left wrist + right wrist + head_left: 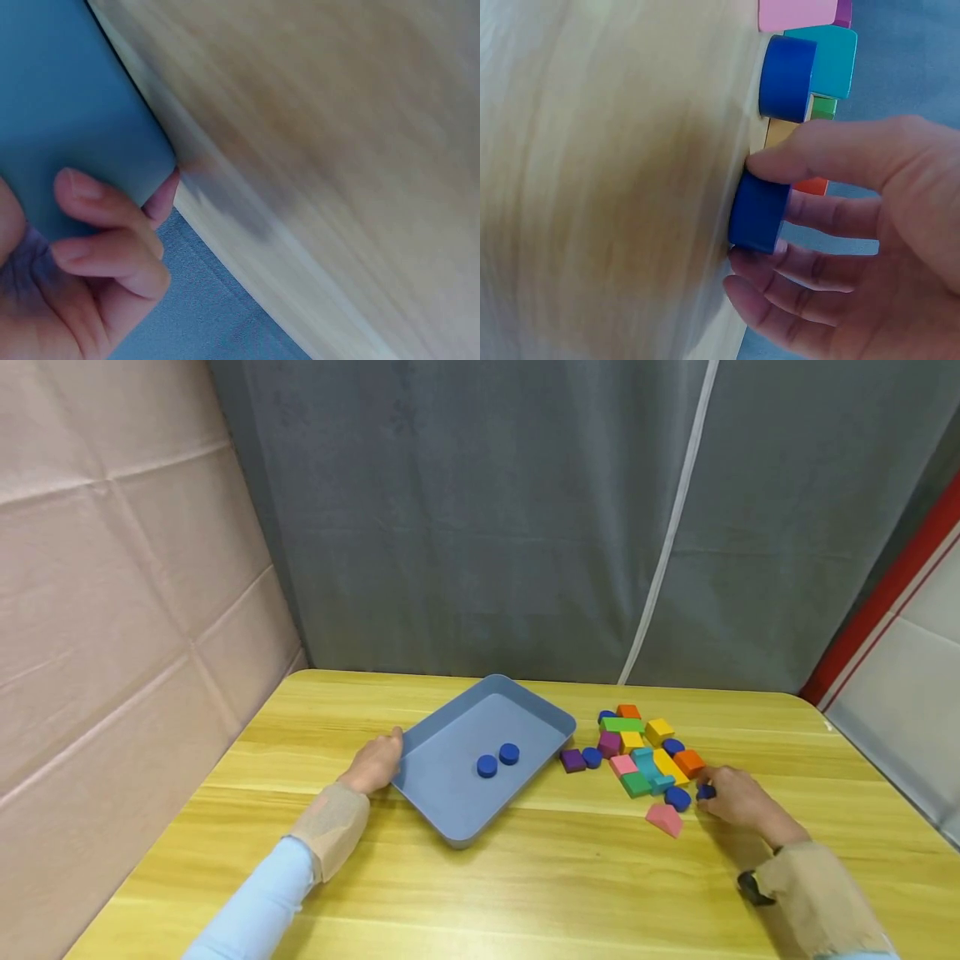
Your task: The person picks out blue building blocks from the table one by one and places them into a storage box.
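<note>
A blue-grey tray [442, 785] lies at an angle on the wooden table, with two blue round blocks [487, 766] inside it. My left hand [377, 762] grips the tray's left rim, and in the left wrist view its fingers [112, 255] curl about the tray corner. At the right edge of a group of colored blocks, my right hand [738, 797] pinches a blue round block [759, 214] between thumb and fingers, low at the tabletop. Another blue round block [787, 79] stands close by, apart from the hand. The fingers partly cover the held block.
Several wooden blocks lie right of the tray: a light green bar [622, 724], a teal arch [645, 763], an orange block [689, 763], a purple block [572, 761] and a pink one [664, 819]. A grey curtain [465, 527] hangs behind the table [570, 893].
</note>
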Demonstrator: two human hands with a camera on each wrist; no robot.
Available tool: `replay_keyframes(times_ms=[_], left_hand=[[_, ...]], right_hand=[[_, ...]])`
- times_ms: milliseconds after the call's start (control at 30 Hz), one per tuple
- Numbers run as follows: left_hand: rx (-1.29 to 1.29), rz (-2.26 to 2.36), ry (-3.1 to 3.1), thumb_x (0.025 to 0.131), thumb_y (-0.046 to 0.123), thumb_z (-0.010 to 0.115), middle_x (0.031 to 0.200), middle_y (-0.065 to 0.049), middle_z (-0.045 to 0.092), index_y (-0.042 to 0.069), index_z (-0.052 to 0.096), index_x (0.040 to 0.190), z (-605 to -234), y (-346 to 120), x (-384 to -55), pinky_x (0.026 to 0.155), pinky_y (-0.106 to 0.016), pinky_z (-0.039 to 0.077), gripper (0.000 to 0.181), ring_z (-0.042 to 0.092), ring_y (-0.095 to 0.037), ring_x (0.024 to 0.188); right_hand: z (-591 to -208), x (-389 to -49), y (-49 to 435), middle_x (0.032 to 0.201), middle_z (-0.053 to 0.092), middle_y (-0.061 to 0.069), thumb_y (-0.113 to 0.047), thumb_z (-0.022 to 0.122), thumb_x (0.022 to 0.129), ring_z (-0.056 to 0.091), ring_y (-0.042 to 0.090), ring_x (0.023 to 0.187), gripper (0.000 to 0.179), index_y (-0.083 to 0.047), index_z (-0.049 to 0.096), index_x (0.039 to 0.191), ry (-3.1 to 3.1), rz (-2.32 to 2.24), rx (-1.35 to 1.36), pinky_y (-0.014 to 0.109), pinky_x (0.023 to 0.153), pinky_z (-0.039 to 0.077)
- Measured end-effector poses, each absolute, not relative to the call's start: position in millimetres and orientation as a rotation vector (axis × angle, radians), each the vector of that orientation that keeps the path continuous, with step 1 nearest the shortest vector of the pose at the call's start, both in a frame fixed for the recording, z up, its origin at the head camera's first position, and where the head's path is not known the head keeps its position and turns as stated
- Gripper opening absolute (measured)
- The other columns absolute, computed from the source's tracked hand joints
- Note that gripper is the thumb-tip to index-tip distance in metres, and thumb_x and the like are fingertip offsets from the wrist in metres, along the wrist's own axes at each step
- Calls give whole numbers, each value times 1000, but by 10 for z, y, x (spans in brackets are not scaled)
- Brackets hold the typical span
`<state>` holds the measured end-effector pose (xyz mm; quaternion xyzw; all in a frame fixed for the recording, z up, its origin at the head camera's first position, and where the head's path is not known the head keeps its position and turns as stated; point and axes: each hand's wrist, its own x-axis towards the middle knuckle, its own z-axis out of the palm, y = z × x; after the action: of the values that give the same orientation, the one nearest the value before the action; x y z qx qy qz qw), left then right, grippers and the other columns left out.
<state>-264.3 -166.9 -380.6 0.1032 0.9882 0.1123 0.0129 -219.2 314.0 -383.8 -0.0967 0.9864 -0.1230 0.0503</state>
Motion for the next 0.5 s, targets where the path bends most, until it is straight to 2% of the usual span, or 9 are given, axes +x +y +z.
replay_keyframes(times_ms=[200, 500], left_hand=[[328, 356, 3087, 75, -9, 54, 93, -30, 57, -14, 41, 115, -3800, -1668, -2645, 62, -40, 51, 43, 58, -32, 74], [327, 363, 3085, 74, -9, 54, 91, -29, 58, -13, 41, 113, -3811, -1669, -2656, 61, -39, 51, 41, 58, -32, 73]], right_hand=[[-3818, -2187, 3158, 76, 51, 12, -8, 66, 73, 44, 24, 67, 24, 7, 55, 87, 2993, -363, -251, 34, 58, 41], [-3779, -2169, 3148, 78, 44, 17, -8, 64, 73, 42, 27, 70, 24, 6, 51, 87, 2995, -391, -169, 34, 57, 40]])
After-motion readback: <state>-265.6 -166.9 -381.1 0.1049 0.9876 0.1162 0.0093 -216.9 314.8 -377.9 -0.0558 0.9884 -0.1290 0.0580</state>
